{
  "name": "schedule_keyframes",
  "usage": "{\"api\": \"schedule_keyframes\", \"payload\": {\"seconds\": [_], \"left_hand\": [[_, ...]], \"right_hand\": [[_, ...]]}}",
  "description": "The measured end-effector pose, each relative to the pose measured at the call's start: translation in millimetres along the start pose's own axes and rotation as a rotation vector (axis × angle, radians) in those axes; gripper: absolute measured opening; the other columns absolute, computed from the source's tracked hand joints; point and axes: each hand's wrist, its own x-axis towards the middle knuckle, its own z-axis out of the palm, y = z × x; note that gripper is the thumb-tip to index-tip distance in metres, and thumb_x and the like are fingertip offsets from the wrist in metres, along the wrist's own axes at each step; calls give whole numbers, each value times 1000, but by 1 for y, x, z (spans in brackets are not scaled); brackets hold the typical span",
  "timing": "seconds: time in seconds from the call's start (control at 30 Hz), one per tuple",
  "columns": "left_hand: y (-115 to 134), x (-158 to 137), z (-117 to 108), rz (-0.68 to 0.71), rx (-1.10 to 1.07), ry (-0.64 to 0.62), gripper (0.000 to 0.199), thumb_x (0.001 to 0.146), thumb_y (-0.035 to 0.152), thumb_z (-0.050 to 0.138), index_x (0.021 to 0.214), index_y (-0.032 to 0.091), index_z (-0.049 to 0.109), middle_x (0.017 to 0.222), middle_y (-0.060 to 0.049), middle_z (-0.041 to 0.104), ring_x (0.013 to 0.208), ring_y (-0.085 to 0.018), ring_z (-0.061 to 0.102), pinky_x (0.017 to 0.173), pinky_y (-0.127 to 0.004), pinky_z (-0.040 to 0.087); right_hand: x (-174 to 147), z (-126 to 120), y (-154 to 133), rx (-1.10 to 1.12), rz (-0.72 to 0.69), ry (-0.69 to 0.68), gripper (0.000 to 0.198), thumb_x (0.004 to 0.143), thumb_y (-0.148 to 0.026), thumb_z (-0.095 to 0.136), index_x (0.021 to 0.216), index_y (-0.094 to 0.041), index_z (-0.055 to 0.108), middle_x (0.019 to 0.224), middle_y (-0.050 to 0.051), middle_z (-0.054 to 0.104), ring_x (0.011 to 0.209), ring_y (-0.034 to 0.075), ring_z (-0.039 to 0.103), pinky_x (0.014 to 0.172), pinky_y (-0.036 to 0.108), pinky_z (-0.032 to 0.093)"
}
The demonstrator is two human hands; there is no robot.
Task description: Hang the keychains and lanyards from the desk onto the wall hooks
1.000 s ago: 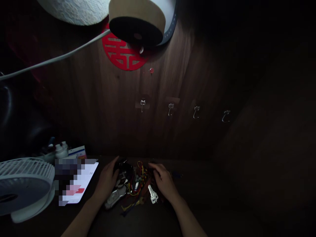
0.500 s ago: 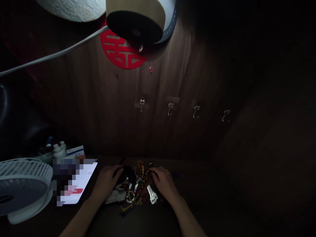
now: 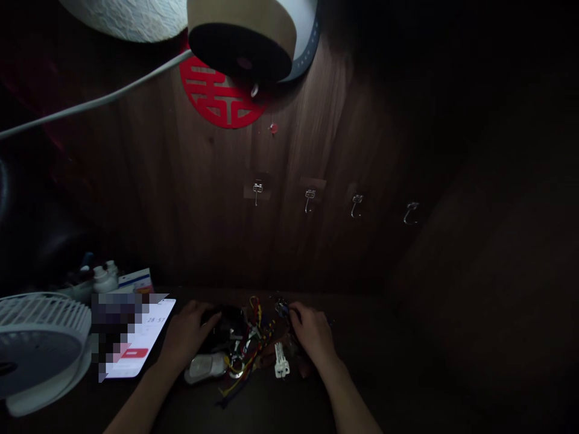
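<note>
On the dark table, my left hand curls at the left side of a dark shiny object; its grip is hard to make out in the dim light. My right hand is closed at the right edge of the pile, thumb and fingers against small metal pieces too dark to name. Between the hands lie tangled red, yellow and black cords with a metal ring. A white-headed key lies near my right hand. Below my left hand sits a grey, rounded fob-like object.
A lit phone or tablet, partly pixelated, lies left of my left arm. Beyond it stand a white fan and small white bottles. Metal hooks line the wooden wall, and a lamp-like object hangs above.
My hands have moved farther apart, and the pile has spread. The grey object has shifted left and shows more fully. The white-headed key has turned more upright in view.
</note>
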Motion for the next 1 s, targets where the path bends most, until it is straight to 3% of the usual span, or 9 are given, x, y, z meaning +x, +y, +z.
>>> {"api": "schedule_keyframes", "payload": {"seconds": [0.23, 0.4, 0.53, 0.63, 0.8, 1.0], "left_hand": [[-1, 2, -2, -32, -76, -1, 18, 76, 28, 51, 67, 22, 65, 77, -4, 67, 74, -24, 66, 67, -32, 46], [6, 6, -10, -78, -186, 117, 26, 82, 39, 41, 78, 21, 60, 80, -3, 68, 76, -22, 66, 68, -30, 48], [25, 2, -15, -187, -525, 191, 31, 79, 50, 46, 81, 22, 57, 70, 1, 67, 69, -20, 67, 59, -27, 50], [42, -6, -10, -234, -786, 150, 30, 73, 50, 57, 78, 21, 58, 64, 2, 66, 66, -20, 67, 58, -26, 51], [60, -18, 9, -102, -813, 40, 27, 69, 49, 63, 69, 22, 62, 67, 1, 65, 67, -19, 66, 63, -27, 53], [62, -20, 21, 116, -661, 37, 26, 72, 47, 59, 65, 24, 67, 77, -4, 69, 76, -22, 65, 73, -29, 53]], "right_hand": [[-1, 1, -7, 183, -113, 156, 26, 86, -17, 43, 98, -23, 66, 94, 5, 70, 92, 23, 61, 83, 36, 39], [-4, -2, -18, 341, -176, 220, 27, 87, -17, 42, 100, -24, 65, 99, 4, 69, 94, 21, 60, 87, 36, 40], [-10, -3, -33, 498, -206, 213, 26, 87, -18, 44, 101, -25, 65, 96, 4, 69, 92, 20, 61, 83, 34, 43], [-17, -3, -46, 637, -205, 162, 23, 86, -20, 48, 102, -25, 64, 98, 4, 69, 93, 20, 61, 83, 32, 45], [-25, 2, -62, 756, -177, -19, 22, 81, -25, 58, 102, -26, 64, 100, 2, 67, 96, 19, 60, 84, 29, 44], [-30, 9, -68, 783, -19, -123, 6, 79, -26, 58, 81, -22, 62, 72, -4, 63, 69, 14, 57, 61, 22, 40]]}}
